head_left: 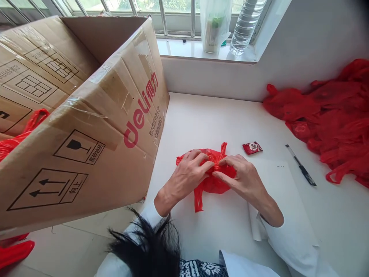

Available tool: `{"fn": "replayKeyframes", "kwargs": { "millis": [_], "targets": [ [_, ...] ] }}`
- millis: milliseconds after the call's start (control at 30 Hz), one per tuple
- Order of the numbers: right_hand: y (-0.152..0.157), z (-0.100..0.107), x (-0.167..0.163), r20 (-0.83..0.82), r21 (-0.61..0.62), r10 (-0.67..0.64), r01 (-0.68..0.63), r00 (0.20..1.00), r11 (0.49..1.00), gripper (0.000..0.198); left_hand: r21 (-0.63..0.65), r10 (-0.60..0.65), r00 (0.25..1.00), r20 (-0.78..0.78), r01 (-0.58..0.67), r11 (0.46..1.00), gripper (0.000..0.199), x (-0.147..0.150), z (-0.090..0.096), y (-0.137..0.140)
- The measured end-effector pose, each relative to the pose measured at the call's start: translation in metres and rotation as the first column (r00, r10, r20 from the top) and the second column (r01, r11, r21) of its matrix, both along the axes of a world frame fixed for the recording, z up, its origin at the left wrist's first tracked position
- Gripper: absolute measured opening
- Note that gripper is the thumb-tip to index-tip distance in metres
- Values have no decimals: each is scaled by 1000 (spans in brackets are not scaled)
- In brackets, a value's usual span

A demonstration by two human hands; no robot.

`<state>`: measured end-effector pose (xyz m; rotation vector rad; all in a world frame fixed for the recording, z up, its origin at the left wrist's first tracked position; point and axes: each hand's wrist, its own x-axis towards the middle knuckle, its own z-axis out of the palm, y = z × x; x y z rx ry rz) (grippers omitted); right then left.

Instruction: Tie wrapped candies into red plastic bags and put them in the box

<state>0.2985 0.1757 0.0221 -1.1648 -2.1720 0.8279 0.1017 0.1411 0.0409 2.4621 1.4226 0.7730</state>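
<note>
A red plastic bag (215, 187) lies on the white table in front of me, its handles sticking out at the top and at the lower left. My left hand (191, 169) is on the bag's left part, fingers curled and closed on the gathered plastic. From the right, my right hand (240, 173) pinches the bag near its middle with thumb and fingers. Both sets of fingertips almost meet at a bunched, knot-like spot. What the bag contains is hidden. A small red packet (252, 148) lies just beyond my right hand.
A large cardboard box (115, 154) stands at the left, with red plastic inside. Many red bags (325, 115) are heaped at the right. A pen (301, 165) and white paper (276, 188) lie nearer. A plastic bottle (246, 29) and a bagged cup (213, 34) stand on the windowsill.
</note>
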Motion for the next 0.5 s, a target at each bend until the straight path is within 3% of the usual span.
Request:
{"fn": "replayKeyframes", "kwargs": {
  "millis": [167,333,467,500],
  "targets": [
    [8,6,13,-70,-39,8,-11,997,999,19,-19,161,976,148,-160,987,22,-12,-2,-2],
    [20,11,67,-46,-58,-170,167,984,984,24,-71,375,856,356,-376,924,19,-47,1,-23],
    [20,12,90,92,-74,-36,43,995,996,33,-129,366,863,348,-343,930,10,-47,8,-40],
    [19,15,87,94,-52,8,-3,996,999,44,-120,340,881,329,-319,940,20,-42,12,-42]
  ]
}}
